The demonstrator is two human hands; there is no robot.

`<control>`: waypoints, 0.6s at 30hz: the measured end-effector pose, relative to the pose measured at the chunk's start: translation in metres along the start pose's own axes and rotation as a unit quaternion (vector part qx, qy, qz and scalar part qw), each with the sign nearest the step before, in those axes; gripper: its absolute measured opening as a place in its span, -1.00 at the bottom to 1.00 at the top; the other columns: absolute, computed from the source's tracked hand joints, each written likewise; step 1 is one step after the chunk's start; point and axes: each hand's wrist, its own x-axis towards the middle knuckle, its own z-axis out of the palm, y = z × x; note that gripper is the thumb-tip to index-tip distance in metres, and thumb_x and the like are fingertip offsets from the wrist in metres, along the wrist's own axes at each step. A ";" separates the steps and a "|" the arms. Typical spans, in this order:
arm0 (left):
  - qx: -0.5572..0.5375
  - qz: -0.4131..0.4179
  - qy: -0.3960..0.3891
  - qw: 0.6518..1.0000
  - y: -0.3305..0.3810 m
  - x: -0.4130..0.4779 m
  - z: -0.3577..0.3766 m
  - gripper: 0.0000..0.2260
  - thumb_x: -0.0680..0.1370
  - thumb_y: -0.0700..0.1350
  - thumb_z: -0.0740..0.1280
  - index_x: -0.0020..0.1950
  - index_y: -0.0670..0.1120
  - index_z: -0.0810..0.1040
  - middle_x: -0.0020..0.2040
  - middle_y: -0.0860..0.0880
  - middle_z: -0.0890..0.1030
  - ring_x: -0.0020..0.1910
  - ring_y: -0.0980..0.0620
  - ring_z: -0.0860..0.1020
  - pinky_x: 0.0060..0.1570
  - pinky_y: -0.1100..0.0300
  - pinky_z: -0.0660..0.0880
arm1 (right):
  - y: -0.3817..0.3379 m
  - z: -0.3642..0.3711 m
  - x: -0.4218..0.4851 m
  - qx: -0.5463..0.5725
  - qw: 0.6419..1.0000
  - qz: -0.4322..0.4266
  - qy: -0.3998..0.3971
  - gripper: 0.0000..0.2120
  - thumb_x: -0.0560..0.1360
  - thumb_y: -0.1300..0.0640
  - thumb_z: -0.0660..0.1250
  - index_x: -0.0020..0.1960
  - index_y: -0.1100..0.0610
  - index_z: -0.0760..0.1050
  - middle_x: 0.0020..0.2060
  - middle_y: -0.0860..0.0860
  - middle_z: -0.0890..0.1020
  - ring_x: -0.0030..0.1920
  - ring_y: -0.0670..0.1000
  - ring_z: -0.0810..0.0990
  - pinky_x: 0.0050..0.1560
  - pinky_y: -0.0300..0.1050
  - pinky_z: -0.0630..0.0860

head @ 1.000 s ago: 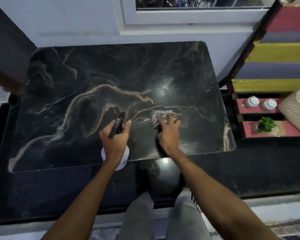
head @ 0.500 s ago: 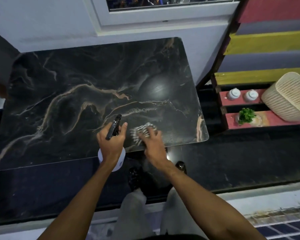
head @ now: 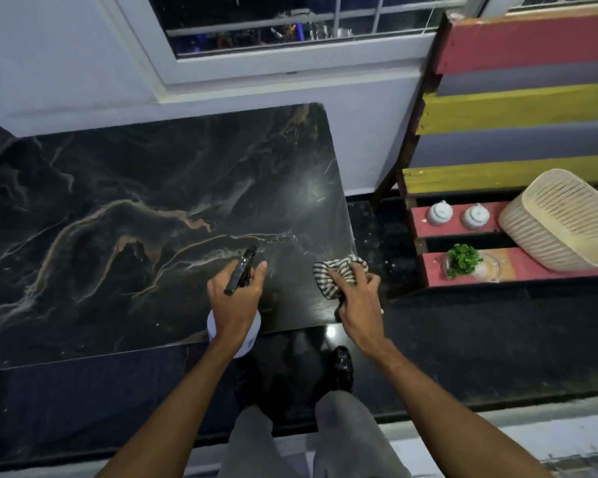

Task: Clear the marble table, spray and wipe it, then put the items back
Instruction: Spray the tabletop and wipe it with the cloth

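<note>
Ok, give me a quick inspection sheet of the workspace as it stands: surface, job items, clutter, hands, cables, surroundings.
Surface: dark marble table, top bare, a glare spot near its right edge.
Job's things: striped cloth at the table's right edge; spray bottle, black head, white body.
Clutter: nothing seen on the table.
Grippers: left hand grips the spray bottle; right hand presses on the cloth.
Cables: nothing seen.
Surroundings: window behind the table; painted pallet bench to the right carrying two small white jars, a green plant and a cream woven basket; glossy black floor.
</note>
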 end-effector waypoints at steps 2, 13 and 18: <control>0.000 -0.003 0.002 1.000 0.005 0.006 0.014 -0.57 0.53 -0.15 0.53 -0.39 0.10 0.37 -0.46 0.16 0.51 -0.46 0.16 0.46 -0.35 0.44 0.32 | 0.005 -0.009 0.037 -0.008 0.999 -0.033 -0.007 -0.29 0.37 0.36 0.19 0.45 -0.11 0.45 0.51 0.07 0.27 0.22 0.15 0.30 0.25 -0.03 0.50; -0.014 -0.016 0.034 0.999 0.026 0.044 0.053 -0.68 0.54 -0.11 0.52 -0.35 0.01 0.49 -0.40 0.12 0.56 -0.40 0.12 0.53 -0.29 0.33 0.44 | -0.004 -0.033 0.191 -0.026 0.994 -0.096 -0.040 -0.36 0.45 0.36 0.20 0.44 -0.09 0.48 0.49 0.10 0.33 0.22 0.22 0.33 0.31 0.04 0.44; -0.028 -0.026 0.044 0.998 0.016 0.037 0.032 -0.73 0.54 -0.17 0.51 -0.32 -0.13 0.54 -0.42 0.01 0.57 -0.41 0.03 0.55 -0.31 0.27 0.48 | -0.019 -0.026 0.168 -0.026 0.998 -0.053 -0.018 -0.30 0.38 0.39 0.21 0.46 -0.04 0.45 0.47 0.15 0.31 0.24 0.23 0.32 0.33 0.06 0.41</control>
